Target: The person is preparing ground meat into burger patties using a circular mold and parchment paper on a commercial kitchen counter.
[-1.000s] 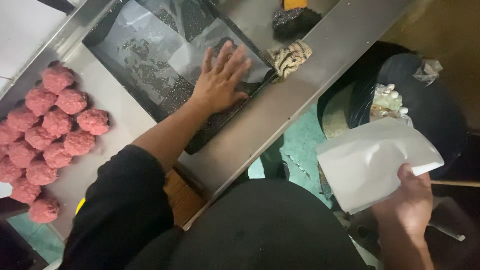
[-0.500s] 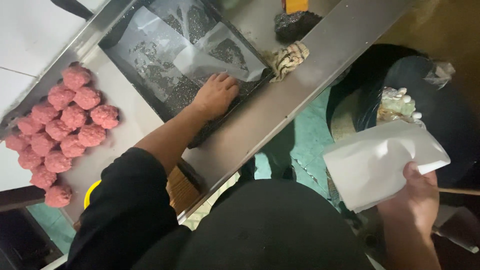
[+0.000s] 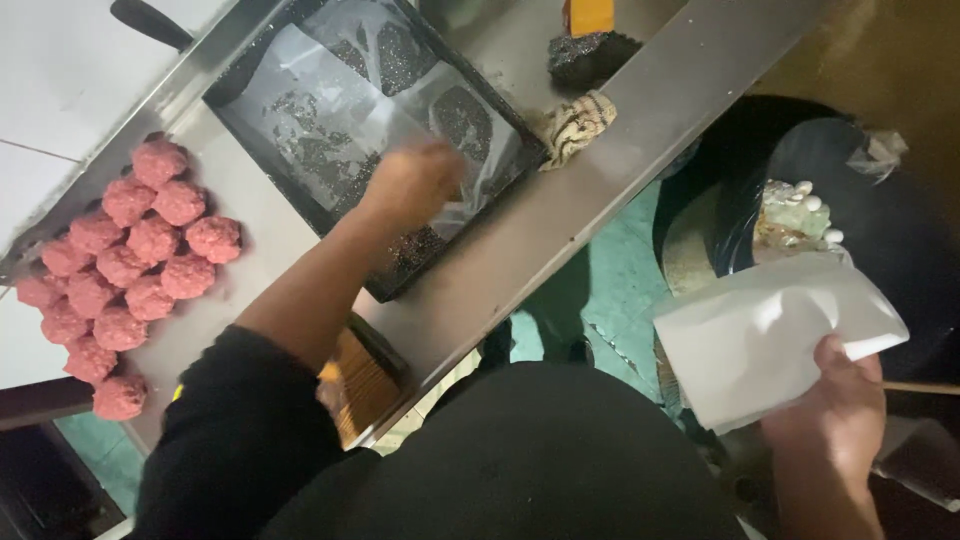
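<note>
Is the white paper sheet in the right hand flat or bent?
Bent. The white sheet curves where the right hand grips its lower corner, with a shaded fold across it, held over the black bin.

Under the left hand (image 3: 420, 180): thin glossy clear film (image 3: 400, 90), wrinkled, over a dark matt tray (image 3: 400, 285) speckled with rough crumbs. Beneath that: brushed dull metal counter (image 3: 560, 220). In the right hand (image 3: 835, 420): smooth matt white paper (image 3: 770, 335), creased.
</note>
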